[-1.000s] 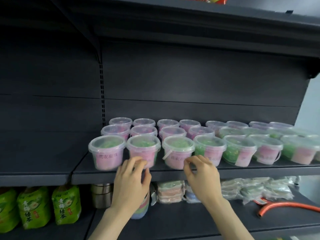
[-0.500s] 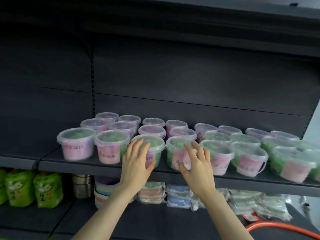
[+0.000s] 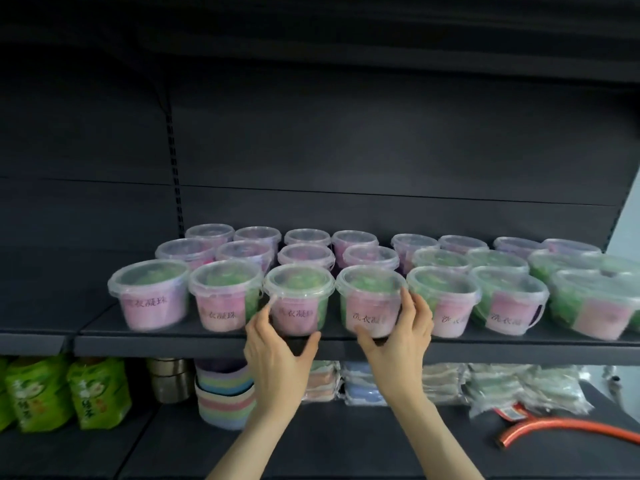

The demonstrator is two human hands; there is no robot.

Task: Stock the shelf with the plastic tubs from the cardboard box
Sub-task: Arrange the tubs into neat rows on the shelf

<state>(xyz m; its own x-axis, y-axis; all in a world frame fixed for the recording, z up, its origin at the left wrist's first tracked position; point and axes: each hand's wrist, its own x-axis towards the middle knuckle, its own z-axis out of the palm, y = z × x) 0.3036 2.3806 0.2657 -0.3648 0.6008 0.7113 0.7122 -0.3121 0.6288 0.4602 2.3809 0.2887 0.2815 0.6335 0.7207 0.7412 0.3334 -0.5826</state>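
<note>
Now left hand (image 3: 277,351) half-curls round the tub (image 3: 298,299) above it, right hand (image 3: 398,341) round the neighbouring tub (image 3: 370,299); probably aligning, next 2 gentle pushes.

At least twenty-two plastic tubs (image 3: 149,299) line one shelf (image 3: 156,344) in three rows: seven in front, seven in the middle, eight behind, with the blurred right end possibly hiding more. The left hand (image 3: 277,355) and right hand (image 3: 398,344) grip one each. Below: three green pouches (image 3: 98,393), two metal tins (image 3: 169,379), one orange hose (image 3: 588,433).
</note>
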